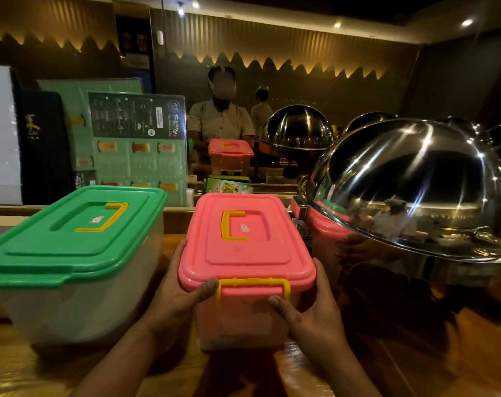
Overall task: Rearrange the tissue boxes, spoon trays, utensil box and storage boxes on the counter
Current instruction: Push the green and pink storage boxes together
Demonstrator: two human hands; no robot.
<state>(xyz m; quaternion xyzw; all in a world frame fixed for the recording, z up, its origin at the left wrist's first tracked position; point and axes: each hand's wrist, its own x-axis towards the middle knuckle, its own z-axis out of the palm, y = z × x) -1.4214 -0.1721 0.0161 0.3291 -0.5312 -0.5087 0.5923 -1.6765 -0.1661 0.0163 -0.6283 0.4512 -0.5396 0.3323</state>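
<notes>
A pink-lidded storage box point(245, 247) with yellow handle and latch sits in the middle of the wooden counter point(43, 368). My left hand point(177, 287) grips its left side, thumb on the front rim. My right hand point(309, 310) grips its right front corner. A larger green-lidded storage box point(71, 239) stands to the left, close beside it. A green tissue box point(227, 186) lies just behind the pink box.
A big steel dome lid point(415, 190) stands close on the right, with more domes point(298, 127) behind. Menu boards point(134, 144) lean at the back left. A mirror behind shows a person and the pink box point(230, 156) reflected.
</notes>
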